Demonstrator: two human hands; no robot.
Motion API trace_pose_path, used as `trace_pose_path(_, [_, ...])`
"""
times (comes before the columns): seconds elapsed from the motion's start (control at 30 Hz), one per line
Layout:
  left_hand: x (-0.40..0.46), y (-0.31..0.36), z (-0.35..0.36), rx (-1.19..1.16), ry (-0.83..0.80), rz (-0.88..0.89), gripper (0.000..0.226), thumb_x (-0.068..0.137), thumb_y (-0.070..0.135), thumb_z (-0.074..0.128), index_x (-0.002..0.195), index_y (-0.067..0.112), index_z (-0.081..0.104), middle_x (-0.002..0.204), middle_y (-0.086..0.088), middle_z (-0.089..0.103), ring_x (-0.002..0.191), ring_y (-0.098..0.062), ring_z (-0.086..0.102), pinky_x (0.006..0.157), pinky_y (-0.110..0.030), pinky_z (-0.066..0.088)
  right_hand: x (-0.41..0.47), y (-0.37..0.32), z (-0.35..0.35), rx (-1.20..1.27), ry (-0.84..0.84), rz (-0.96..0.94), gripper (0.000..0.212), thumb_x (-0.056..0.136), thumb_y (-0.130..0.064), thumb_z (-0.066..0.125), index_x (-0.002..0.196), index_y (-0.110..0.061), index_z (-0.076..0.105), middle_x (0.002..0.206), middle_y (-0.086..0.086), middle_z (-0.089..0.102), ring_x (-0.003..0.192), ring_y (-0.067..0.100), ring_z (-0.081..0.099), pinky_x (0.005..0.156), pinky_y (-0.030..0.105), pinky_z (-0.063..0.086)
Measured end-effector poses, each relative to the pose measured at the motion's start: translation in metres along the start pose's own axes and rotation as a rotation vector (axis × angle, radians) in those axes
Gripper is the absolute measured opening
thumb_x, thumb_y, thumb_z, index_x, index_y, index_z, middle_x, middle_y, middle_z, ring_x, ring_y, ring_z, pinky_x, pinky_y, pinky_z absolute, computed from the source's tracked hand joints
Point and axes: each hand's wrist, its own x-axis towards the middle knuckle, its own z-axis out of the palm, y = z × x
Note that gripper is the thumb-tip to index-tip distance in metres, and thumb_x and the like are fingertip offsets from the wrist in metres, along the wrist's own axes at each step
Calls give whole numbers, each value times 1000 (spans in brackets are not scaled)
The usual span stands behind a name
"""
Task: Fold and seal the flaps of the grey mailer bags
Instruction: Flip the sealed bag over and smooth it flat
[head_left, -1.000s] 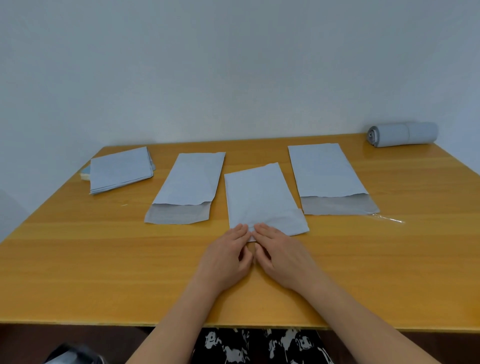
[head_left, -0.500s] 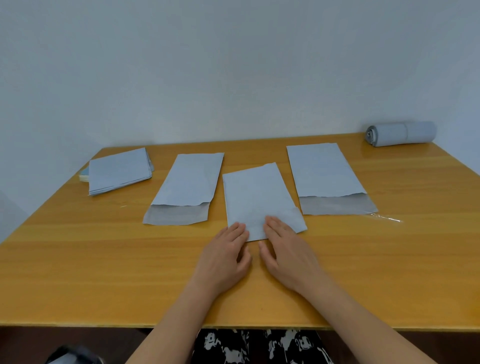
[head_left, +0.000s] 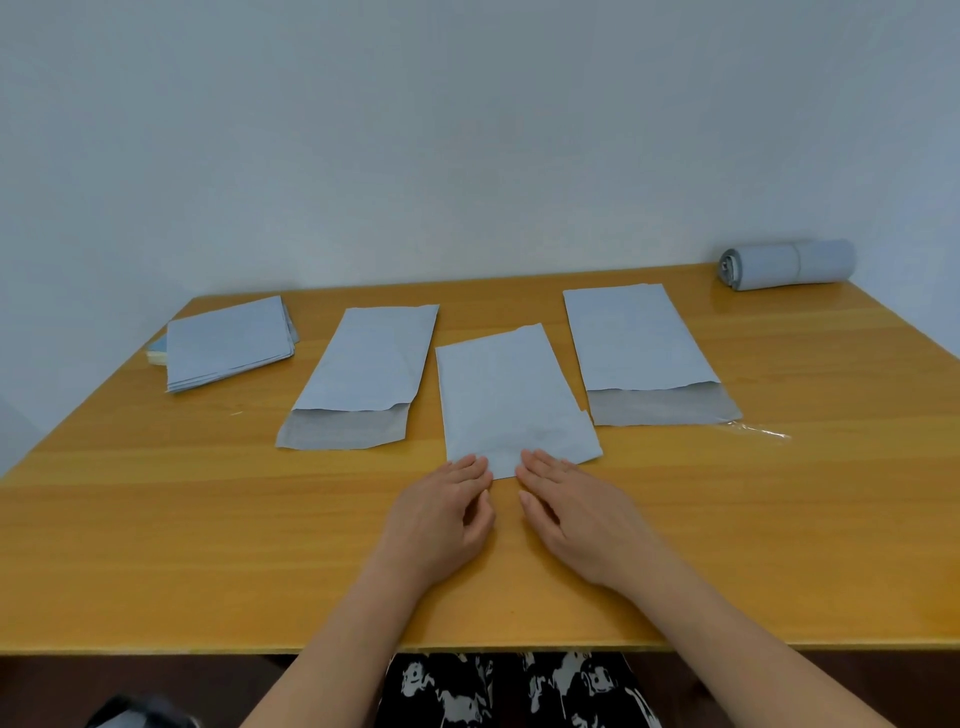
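Now, leftmost on the wooden surface (head_left: 156, 519) lies a stack (head_left: 228, 343) of grey mailers, resting partly on something blue (only its edge shows). Next to it is the left bag (head_left: 363, 374), its darker flap open toward the person. The middle bag (head_left: 511, 395) lies a little askew, its flap folded over at the near end. The left hand (head_left: 441, 514) lies flat with straight fingers, its fingertips (head_left: 475, 467) touching the bag's near left edge; the right hand (head_left: 576, 514) is likewise flat and its grip open, fingertips (head_left: 535, 460) on the folded flap. A second ago the two hands sat touching at the middle of the flap; they have since spread apart, leaving a gap where the bag's near edge shows between them. The bag itself has not moved. Further right is the right bag (head_left: 636, 343), flap open, with a clear strip (head_left: 761, 430) just beside its near corner. A grey roll (head_left: 787, 263) sits at the far right corner.
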Motion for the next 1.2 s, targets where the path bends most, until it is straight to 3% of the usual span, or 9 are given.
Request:
trace_pose_path(0.13, [1, 2, 0, 67, 32, 6, 41, 94, 32, 40, 125, 19, 62, 136, 6, 55, 130, -6, 46, 106, -18, 29, -3, 10, -2, 11, 56, 65, 47, 103, -39, 24, 146, -24, 35, 155, -11, 25, 142, -1, 17, 111, 14, 7])
trace_pose_path(0.3, [5, 3, 0, 260, 53, -12, 48, 86, 37, 33, 74, 13, 74, 86, 0, 74, 85, -13, 68, 95, -32, 51, -8, 21, -7, -22, 138, 137, 46, 103, -37, 25, 140, -20, 46, 151, -8, 35, 141, 2, 25, 110, 14, 12])
trace_pose_path(0.37, [11, 7, 0, 277, 68, -13, 47, 87, 35, 36, 68, 10, 72, 83, -3, 73, 83, -16, 68, 91, -32, 53, -6, 20, -4, -28, 224, 150, 48, 102, -39, 25, 131, -17, 57, 146, -3, 44, 139, 7, 32, 110, 18, 19])
trace_pose_path(0.43, [20, 13, 3, 228, 125, 12, 45, 88, 33, 37, 75, 8, 73, 100, -8, 73, 97, -19, 68, 93, -32, 50, -1, 17, 0, -23, 233, 85, 61, 100, -44, 15, 130, -12, 58, 144, 2, 47, 138, 11, 35, 113, 22, 20])
trace_pose_path(0.5, [30, 23, 5, 98, 115, -18, 45, 94, 31, 33, 105, 10, 71, 126, -7, 63, 120, -16, 57, 103, -28, 41, 6, 14, 3, -3, 169, -10, 76, 97, -53, -1, 141, -11, 44, 151, 2, 37, 142, 9, 25, 118, 27, 17])
trace_pose_path(0.57, [36, 28, 10, -60, 72, -105, 45, 100, 30, 29, 137, 14, 49, 147, -1, 43, 138, -10, 34, 114, -23, 24, 9, 12, 5, 11, 67, -37, 80, 88, -56, -8, 150, -17, 22, 158, -5, 16, 144, 3, 5, 119, 23, 4])
trace_pose_path(0.63, [36, 27, 20, -121, -15, -168, 50, 102, 37, 21, 149, 21, 24, 157, 5, 21, 144, -4, 12, 118, -22, 9, 11, 12, 4, -1, 11, -44, 71, 91, -55, -5, 153, -24, 8, 159, -11, 2, 144, -2, -7, 119, 24, -2])
trace_pose_path(0.8, [37, 21, 27, 41, -264, -182, 70, 90, 60, -3, 150, 25, -9, 157, 9, -17, 142, -3, -20, 119, -29, -8, 11, 12, 1, -33, -59, -43, 59, 97, -44, 11, 152, -27, -1, 159, -14, -6, 141, -5, -15, 119, 27, -4])
trace_pose_path(1.2, [37, 23, 21, 70, -310, -186, 84, 80, 68, -9, 149, 21, -13, 157, 5, -21, 141, -5, -22, 119, -29, -8, 16, 16, 5, -61, -9, 69, 74, 85, -49, -9, 153, -24, 3, 160, -11, -3, 143, -2, -8, 115, 22, -8])
